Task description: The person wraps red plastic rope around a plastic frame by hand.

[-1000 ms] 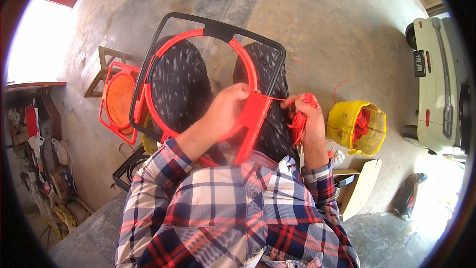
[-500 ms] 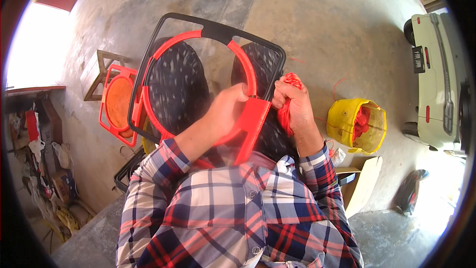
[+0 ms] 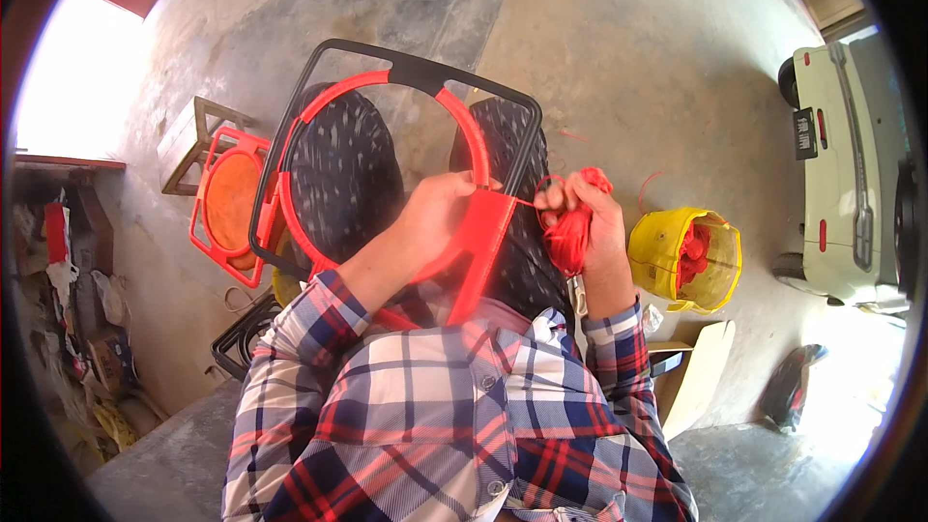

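Note:
Across my lap lies a black tubular frame (image 3: 425, 48) with a ring inside it, wound in part with red cord (image 3: 470, 130). My left hand (image 3: 440, 217) grips the ring's right side, its fingers closed round it. To the right of the frame my right hand (image 3: 597, 222) is closed on a bundle of red cord (image 3: 568, 242). A taut strand runs from the bundle to the ring near my left fingertips. The wound section at the ring's lower right is broad and flat red.
A finished-looking red frame with an orange disc (image 3: 232, 198) leans by a wooden stool (image 3: 198, 140) at left. On the right stand a yellow bucket (image 3: 657, 246) holding red cord, an open cardboard box (image 3: 701, 377) and a pale vehicle (image 3: 841, 174).
My right hand has moved slightly down and right from the frame, and its fingers have shifted on the cord bundle. A strand now stretches between bundle and ring.

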Tool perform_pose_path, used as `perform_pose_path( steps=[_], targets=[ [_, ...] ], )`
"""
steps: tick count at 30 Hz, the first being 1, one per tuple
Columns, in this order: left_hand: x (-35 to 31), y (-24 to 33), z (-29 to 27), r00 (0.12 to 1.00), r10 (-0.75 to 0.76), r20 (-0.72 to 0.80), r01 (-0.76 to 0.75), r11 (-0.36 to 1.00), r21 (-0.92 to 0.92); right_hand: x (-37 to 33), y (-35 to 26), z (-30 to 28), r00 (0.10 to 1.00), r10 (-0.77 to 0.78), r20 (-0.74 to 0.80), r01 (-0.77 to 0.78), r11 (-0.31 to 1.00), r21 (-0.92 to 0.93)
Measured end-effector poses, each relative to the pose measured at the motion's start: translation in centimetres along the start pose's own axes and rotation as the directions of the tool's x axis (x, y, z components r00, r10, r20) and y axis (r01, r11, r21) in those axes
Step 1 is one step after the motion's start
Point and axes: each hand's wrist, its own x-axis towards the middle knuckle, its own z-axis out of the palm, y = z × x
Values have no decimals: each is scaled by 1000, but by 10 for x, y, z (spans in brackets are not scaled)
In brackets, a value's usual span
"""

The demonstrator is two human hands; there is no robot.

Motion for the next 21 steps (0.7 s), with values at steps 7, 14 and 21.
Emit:
perform_pose_path(
  steps=[7, 14, 21],
  targets=[
    [-3, 3, 6, 997, -23, 73, 18, 997, 75, -12, 5, -7, 994, -52, -96, 38, 989, -140],
    [-14, 14, 7, 1000, 8, 24, -9, 999, 36, -48, -55, -129, 883, -290, -369, 151, 919, -363],
    [-7, 0, 5, 997, -2, 76, -2, 999, 50, -48, -74, -165, 701, -453, -551, 416, 887, -201]
  ],
)
